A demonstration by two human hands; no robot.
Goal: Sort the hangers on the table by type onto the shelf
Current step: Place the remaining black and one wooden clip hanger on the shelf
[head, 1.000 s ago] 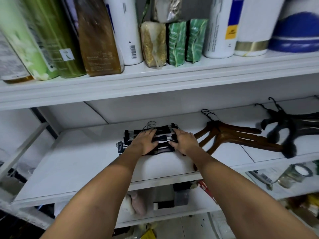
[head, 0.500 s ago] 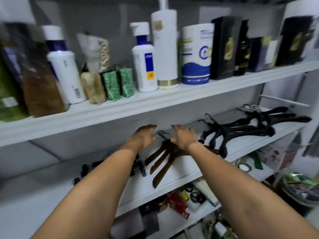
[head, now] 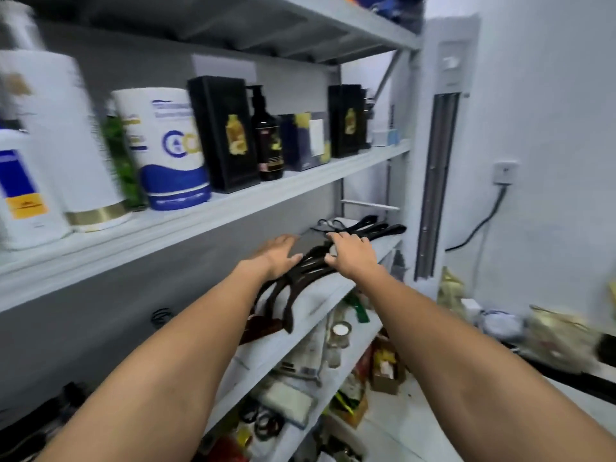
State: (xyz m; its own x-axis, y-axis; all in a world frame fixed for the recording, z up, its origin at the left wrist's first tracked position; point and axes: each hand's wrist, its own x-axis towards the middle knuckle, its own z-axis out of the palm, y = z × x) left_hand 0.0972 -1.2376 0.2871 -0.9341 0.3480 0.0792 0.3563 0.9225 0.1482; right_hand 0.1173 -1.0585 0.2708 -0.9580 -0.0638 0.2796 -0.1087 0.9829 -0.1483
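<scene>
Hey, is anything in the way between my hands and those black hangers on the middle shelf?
Nothing visible. The left hand lies flat against the left side of the hangers, and the right hand rests on top of them. The hangers already lie on the shelf, with nothing in between.

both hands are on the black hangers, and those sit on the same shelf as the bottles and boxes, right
Not quite. In the head view the left hand and right hand do rest on the black hangers, but those lie on the lower shelf, one level below the bottles and boxes.
</scene>
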